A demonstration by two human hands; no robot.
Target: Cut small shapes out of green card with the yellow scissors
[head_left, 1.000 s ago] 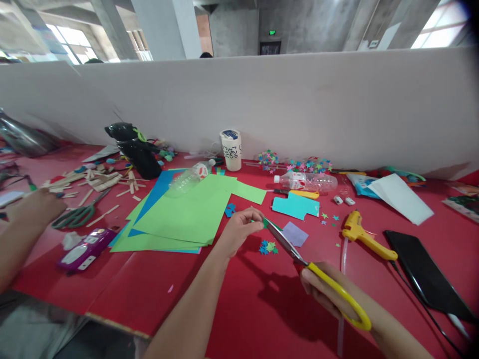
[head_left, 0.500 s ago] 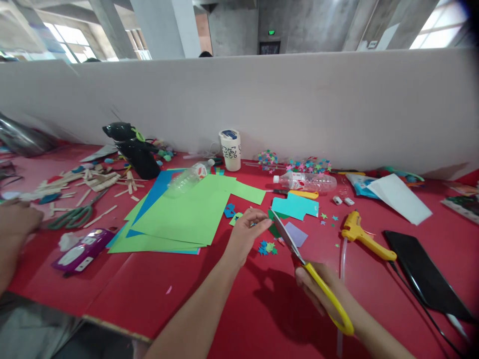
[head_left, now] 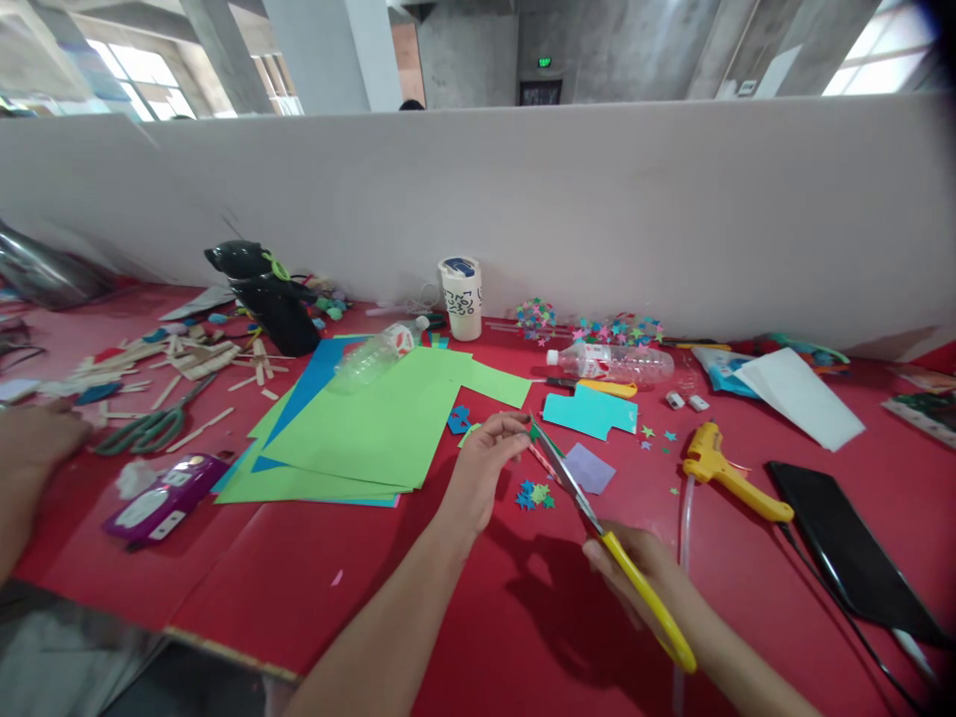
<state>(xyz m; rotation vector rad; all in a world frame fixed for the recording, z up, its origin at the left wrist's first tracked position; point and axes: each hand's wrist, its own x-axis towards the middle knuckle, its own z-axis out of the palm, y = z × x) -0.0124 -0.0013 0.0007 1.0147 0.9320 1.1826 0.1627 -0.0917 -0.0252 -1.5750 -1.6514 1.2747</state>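
Note:
Between the thumb and fingers of my left hand (head_left: 485, 463) is a small dark green paper piece (head_left: 535, 433). My right hand (head_left: 643, 568) is closed around the yellow handles of a pair of scissors (head_left: 648, 599). Their metal blades point up and left, with the tips at the green piece. On the table just below the blades lie a small pile of blue and green paper stars (head_left: 535, 495) and a purple paper square (head_left: 590, 468). Blue paper scraps (head_left: 458, 420) lie behind my left hand.
Large green sheets (head_left: 365, 418) cover the table's left middle. Cyan paper (head_left: 590, 410), a plastic bottle (head_left: 608, 363), a yellow glue gun (head_left: 732, 476) and a black tablet-like slab (head_left: 843, 538) lie right. Green-handled scissors (head_left: 153, 428) and another person's hand (head_left: 52, 433) are left.
The scissors have tilted slightly, and their blades now look closer together. My left hand has turned a little, and the green piece shows less of its surface.

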